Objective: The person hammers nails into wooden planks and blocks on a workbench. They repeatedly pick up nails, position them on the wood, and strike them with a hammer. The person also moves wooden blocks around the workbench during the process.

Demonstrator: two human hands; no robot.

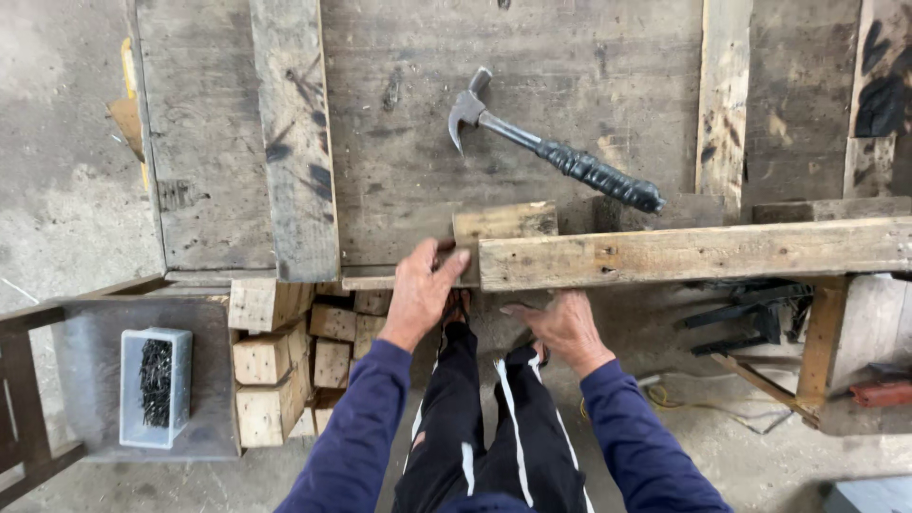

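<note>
Head view: left hand (418, 290) at block (503, 226) edge

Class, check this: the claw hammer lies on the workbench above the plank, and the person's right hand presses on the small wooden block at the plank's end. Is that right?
Not quite. The head view shows the left hand on the small wooden block, not the right. The right hand hangs below the plank. The claw hammer does lie on the workbench.
</note>
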